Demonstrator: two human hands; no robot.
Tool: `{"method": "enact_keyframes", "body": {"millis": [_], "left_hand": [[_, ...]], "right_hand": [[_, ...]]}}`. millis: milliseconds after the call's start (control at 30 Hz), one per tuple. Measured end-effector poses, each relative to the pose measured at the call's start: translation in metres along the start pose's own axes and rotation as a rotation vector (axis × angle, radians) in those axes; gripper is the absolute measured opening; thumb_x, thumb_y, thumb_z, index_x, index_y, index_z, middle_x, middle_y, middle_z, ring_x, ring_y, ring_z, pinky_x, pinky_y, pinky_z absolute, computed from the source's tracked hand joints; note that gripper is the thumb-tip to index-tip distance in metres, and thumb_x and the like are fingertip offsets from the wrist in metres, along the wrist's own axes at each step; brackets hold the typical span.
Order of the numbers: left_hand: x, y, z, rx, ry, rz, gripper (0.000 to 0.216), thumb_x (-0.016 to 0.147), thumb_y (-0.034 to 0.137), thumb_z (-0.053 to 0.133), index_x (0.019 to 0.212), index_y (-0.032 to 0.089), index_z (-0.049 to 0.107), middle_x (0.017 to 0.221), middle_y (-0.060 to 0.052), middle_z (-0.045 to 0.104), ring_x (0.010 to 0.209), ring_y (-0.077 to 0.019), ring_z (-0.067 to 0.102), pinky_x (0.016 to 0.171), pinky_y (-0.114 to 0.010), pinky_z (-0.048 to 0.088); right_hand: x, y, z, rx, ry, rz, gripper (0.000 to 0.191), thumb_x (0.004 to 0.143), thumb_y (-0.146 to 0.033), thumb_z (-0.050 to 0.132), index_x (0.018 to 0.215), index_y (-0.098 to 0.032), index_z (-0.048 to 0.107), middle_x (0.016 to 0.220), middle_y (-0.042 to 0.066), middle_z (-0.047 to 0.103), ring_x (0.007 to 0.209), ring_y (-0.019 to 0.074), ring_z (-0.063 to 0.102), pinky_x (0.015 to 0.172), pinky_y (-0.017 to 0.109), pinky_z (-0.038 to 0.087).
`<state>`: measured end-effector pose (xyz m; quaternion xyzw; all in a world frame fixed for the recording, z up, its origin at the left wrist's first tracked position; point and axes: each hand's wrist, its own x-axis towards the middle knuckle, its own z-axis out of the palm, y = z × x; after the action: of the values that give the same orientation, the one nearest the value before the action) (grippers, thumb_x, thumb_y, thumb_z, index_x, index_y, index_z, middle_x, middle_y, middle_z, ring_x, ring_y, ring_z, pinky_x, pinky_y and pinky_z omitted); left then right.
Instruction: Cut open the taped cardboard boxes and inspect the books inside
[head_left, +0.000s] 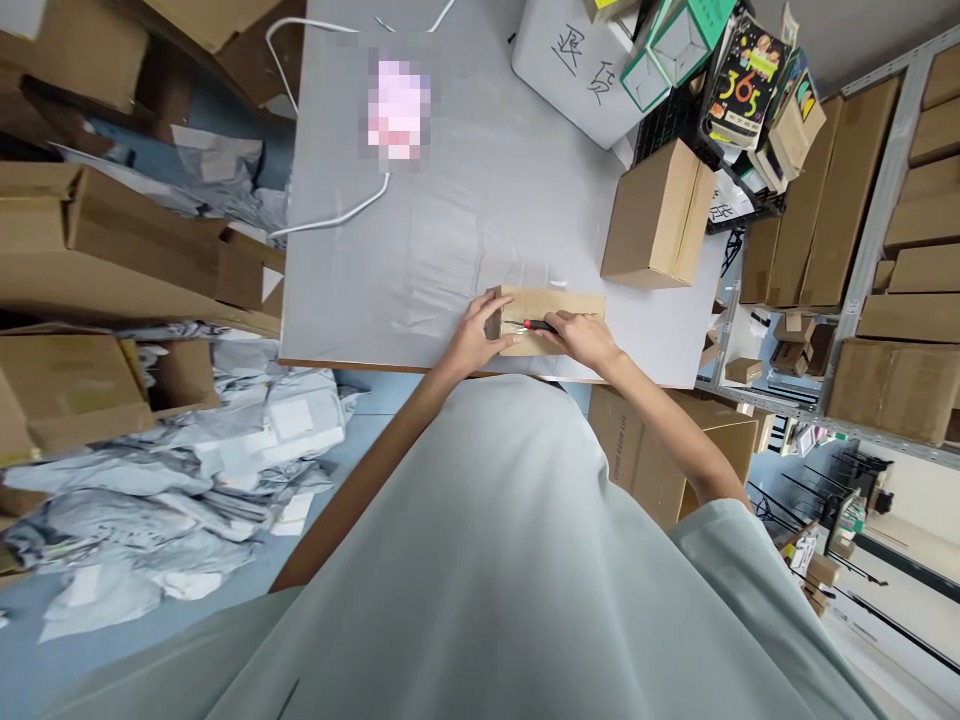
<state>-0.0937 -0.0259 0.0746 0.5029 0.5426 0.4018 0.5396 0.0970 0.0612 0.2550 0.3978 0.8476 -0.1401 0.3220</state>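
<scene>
Clasps, between wide-set thumb and fingers of the left hand (pixel 474 330), the left end of the box (pixel 555 302), lying near the front edge of the worktop (pixel 360 270). Farther right, grips the left-pointing cutter (pixel 538 325) in curled fingers of the right hand (pixel 583 338). Seems early on, with no clear opening in sight; cannot tell the amount of cutting done or left

A stockroom or packing room: cartons (pixel 892 385) fill metal shelving (pixel 876 220) right of the bench (pixel 345 290); crumpled wrappings (pixel 240 440) litter the floor (pixel 366 428) past its left edge.
</scene>
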Motion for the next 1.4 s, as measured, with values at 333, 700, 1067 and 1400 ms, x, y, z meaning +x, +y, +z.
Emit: {"method": "enact_keyframes", "body": {"millis": [333,700,1067,1400], "left_hand": [[0.003,-0.004,0.001,0.014,0.003,0.022,0.086,0.091,0.052,0.089,0.166,0.027,0.055,0.172,-0.016,0.044,0.162,-0.0358,0.046,0.125,-0.052,0.053],[0.003,-0.008,0.001,-0.003,0.01,-0.004,0.086,0.086,0.052,0.091,0.164,0.033,0.058,0.175,-0.014,0.043,0.162,-0.0373,0.047,0.123,-0.052,0.055],[0.002,-0.002,-0.003,-0.018,0.017,-0.054,0.098,0.081,0.075,0.087,0.163,0.029,0.059,0.171,-0.017,0.047,0.154,-0.0381,0.055,0.12,-0.053,0.056],[0.003,0.002,-0.007,0.077,0.027,-0.113,0.098,0.081,0.077,0.086,0.163,0.031,0.058,0.168,-0.016,0.054,0.147,-0.0372,0.062,0.117,-0.052,0.059]], "right_hand": [[0.008,-0.006,-0.013,-0.071,-0.057,0.018,0.052,0.122,-0.054,0.036,0.139,-0.016,0.067,0.127,0.017,0.079,0.111,0.033,0.079,0.088,0.036,0.051],[0.003,-0.035,-0.023,-0.127,-0.122,0.021,0.042,0.122,-0.033,0.035,0.139,-0.011,0.066,0.118,0.025,0.082,0.115,0.0339,0.081,0.094,0.04,0.06],[0.012,-0.042,-0.05,-0.136,-0.134,-0.066,0.035,0.112,-0.006,0.044,0.134,-0.009,0.071,0.13,0.025,0.08,0.121,0.0309,0.08,0.1,0.04,0.061],[0.016,-0.008,-0.027,-0.093,-0.086,-0.121,0.033,0.11,-0.01,0.05,0.132,-0.009,0.075,0.126,0.025,0.081,0.121,0.0329,0.079,0.1,0.043,0.062]]}}
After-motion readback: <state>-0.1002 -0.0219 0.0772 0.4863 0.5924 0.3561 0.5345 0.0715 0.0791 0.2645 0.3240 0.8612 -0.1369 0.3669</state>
